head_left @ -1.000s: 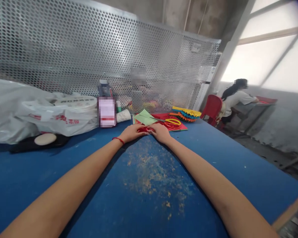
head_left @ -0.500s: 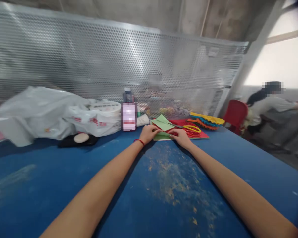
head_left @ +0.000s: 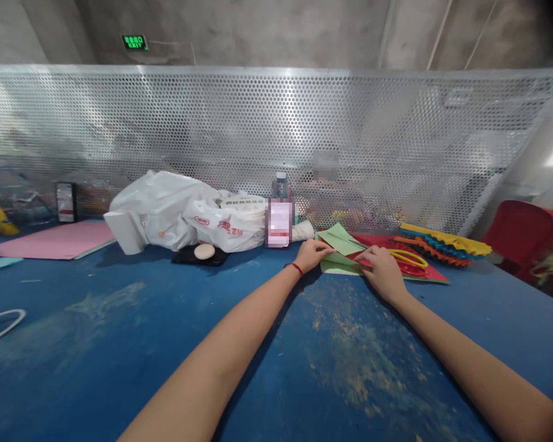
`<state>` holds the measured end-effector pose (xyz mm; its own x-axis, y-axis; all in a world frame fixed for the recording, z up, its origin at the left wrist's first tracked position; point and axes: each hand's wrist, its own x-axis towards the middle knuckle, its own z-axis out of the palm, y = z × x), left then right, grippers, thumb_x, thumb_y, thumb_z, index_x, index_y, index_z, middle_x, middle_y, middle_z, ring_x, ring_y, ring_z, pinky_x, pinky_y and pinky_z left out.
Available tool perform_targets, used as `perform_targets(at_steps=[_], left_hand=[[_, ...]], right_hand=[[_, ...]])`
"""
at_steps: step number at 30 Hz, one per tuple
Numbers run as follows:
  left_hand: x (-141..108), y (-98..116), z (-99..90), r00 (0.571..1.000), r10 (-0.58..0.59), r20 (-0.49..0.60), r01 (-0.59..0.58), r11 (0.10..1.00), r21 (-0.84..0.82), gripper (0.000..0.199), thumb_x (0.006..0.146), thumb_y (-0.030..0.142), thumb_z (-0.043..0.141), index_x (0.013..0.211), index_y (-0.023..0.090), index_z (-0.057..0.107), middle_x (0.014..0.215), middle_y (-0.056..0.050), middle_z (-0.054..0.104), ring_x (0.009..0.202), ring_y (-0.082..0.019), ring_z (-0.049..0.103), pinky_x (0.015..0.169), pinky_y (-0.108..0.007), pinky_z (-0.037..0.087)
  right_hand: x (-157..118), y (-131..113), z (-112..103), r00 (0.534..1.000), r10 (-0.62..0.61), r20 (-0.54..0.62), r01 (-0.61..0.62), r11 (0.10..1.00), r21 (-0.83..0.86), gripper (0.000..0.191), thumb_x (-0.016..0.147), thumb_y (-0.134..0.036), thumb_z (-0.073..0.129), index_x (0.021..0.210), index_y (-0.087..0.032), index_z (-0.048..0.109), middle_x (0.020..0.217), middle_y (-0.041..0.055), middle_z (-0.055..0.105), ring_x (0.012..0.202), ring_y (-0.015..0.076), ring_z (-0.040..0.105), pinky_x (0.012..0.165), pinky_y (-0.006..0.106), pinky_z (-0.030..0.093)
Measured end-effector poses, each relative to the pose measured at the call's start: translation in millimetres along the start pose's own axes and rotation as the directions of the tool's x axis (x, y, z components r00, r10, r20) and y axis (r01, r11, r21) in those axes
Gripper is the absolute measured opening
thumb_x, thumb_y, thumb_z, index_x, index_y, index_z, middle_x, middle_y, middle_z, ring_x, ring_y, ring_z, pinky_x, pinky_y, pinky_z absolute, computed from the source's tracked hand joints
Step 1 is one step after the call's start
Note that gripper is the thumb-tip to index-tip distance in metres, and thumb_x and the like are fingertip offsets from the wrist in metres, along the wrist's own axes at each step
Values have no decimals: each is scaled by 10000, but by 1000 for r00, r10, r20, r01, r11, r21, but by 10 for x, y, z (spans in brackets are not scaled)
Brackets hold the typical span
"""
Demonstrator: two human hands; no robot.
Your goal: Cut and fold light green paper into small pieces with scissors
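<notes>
Light green paper (head_left: 339, 240) lies on the blue table, partly over red sheets (head_left: 433, 270). My left hand (head_left: 312, 255), with a red string at its wrist, pinches the green paper at its left side. On the right, my right hand (head_left: 381, 270) has its fingers closed on the same paper's edge. Scissors with yellow handles (head_left: 412, 258) lie on the red sheets just beyond my right hand. The fingertips of both hands are small and partly hidden by the paper.
A phone (head_left: 279, 224) stands before a bottle (head_left: 281, 183). White plastic bags (head_left: 166, 205) and a black item with a pale disc (head_left: 204, 251) are left. Pleated paper strips (head_left: 447, 239) lie right. Pink paper (head_left: 58, 239) is far left, near a white loop (head_left: 2, 322).
The view has turned left, bringing the pink paper, white loop and another phone into sight. The other person at the right has mostly left the view. Both hands remain at the green paper.
</notes>
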<state>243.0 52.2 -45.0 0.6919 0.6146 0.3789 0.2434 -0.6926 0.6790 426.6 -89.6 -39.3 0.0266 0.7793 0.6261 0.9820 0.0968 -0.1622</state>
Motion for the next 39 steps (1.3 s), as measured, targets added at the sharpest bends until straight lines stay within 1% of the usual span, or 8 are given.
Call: perform_targets(at_steps=[7,14,18,23,27,31,35,39], left_hand=[[0,-65,7,996,-22,81,27,998,-64,272,933,343,599,1078,115,632,1048,-61,658,902,-196,654,774,-360,569],[-36,-23,-5,989,-22,143,32,997,-65,286,927,319,607,1139,127,615,1133,-81,637,955,-206,643,803,-379,564],[-65,22,-19,986,-7,169,21,996,-82,279,929,314,606,1138,128,617,1130,-83,642,955,-202,645,807,-380,565],[-97,64,-41,990,-4,138,13,998,-67,257,929,349,607,1025,115,651,1011,-61,679,908,-189,661,811,-376,561],[-115,73,-55,995,-2,96,7,999,-50,288,926,393,604,950,113,670,912,-41,695,855,-179,670,798,-364,554],[-116,56,-57,998,-7,61,9,999,-38,340,906,443,614,892,111,684,789,-15,678,747,-161,652,724,-325,534],[-99,29,-40,999,1,35,1,999,-48,395,857,496,644,837,108,714,694,-4,661,665,-144,611,641,-273,473],[-82,7,-20,1000,8,13,-8,998,-65,407,836,507,655,858,109,739,666,-3,644,618,-124,559,583,-242,403]], right_hand=[[-9,28,43,1000,-4,31,6,998,-58,106,845,-246,624,890,-198,707,953,90,646,923,272,564,766,366,432],[-4,25,43,999,-25,25,27,997,-69,131,821,-184,579,880,-212,693,951,74,654,902,257,580,765,358,444],[-14,23,45,999,-35,24,37,998,-57,143,814,-187,568,881,-213,691,954,76,651,905,265,580,767,368,453],[-16,30,67,998,-58,25,59,998,-24,159,832,-199,543,878,-208,695,941,86,642,900,261,591,776,372,468],[-6,23,78,997,-66,31,67,998,-10,193,882,-297,534,877,-206,703,924,89,645,886,263,608,762,374,477],[1,-2,67,994,-92,59,92,996,-9,271,921,-377,506,871,-201,705,903,92,655,885,272,618,760,379,480],[8,-35,50,987,-135,88,136,991,2,269,937,-367,495,993,-201,699,983,97,672,931,260,625,792,365,491],[15,-61,46,976,-186,113,185,983,13,285,944,-347,494,1102,-215,690,1038,98,678,969,262,620,820,372,491]])
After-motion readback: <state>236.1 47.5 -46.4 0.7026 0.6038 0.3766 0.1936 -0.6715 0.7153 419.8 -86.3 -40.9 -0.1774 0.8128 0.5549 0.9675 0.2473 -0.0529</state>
